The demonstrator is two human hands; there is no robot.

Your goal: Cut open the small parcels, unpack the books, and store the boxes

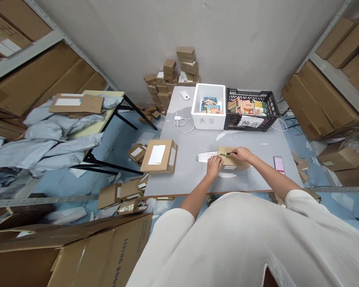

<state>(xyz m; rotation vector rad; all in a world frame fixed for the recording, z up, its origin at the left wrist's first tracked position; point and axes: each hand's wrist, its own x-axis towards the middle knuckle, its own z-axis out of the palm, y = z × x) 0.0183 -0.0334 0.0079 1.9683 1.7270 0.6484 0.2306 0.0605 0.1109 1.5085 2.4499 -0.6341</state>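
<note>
A small brown cardboard parcel lies on the grey table in front of me. My left hand rests on its left end, fingers curled down and pressing on it. My right hand is closed round a thin yellow-and-black tool, a small knife or pen, whose tip lies along the parcel's top edge. A white sheet or bag pokes out from under the parcel to the left.
A larger labelled cardboard box sits at the table's left edge. At the back stand a white foam box and a black crate, both holding books. A phone lies at the right. Cardboard stacks, shelves and grey bags surround the table.
</note>
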